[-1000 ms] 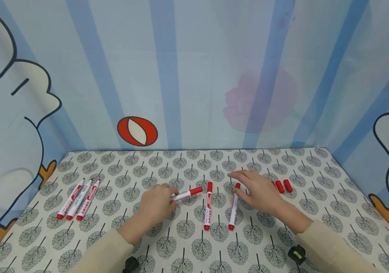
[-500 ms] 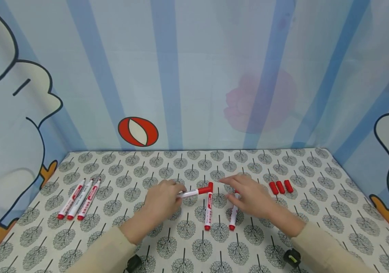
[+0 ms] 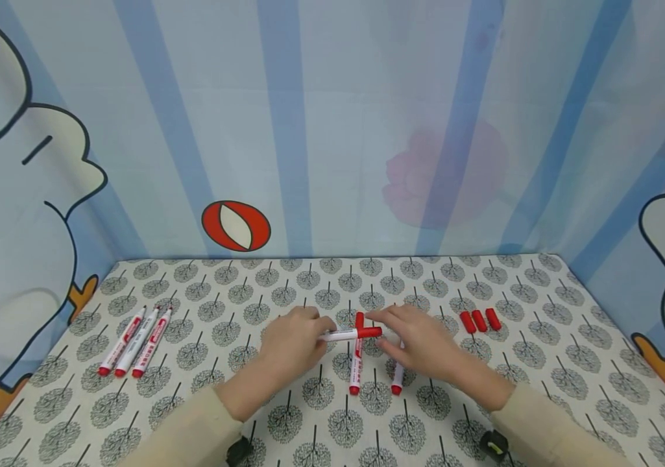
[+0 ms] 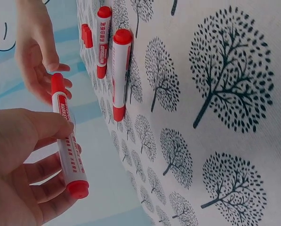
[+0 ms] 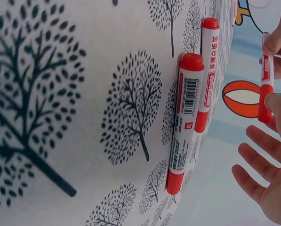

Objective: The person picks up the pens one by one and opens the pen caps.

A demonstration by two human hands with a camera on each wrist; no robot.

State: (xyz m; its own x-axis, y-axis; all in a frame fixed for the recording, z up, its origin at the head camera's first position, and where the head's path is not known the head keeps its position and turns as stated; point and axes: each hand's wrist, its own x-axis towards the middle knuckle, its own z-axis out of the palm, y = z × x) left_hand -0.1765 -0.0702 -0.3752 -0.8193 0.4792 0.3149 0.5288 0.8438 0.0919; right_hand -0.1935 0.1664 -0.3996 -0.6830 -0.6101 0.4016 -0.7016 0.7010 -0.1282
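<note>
The cloth (image 3: pixel 320 444) lay underneath. The left hand (image 3: pixel 291 340) was clamped on one marker (image 3: pixel 340 335), above centre; the right hand (image 3: pixel 420 340) had fingers apart at its cap end. Two capped pens (image 3: pixel 356 363) lay centre, one reading "WHITEBOARD"; three uncapped pens (image 3: pixel 136 341) left; three loose caps (image 3: pixel 479 320) right.

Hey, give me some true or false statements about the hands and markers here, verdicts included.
1. The left hand holds a marker. True.
2. That marker is uncapped. False: its red cap is on.
3. Three loose red caps lie to the right of the right hand. True.
4. Five markers lie grouped at the table's left. False: three uncapped markers lie there.
5. Two other capped markers lie on the tablecloth. True.
</note>
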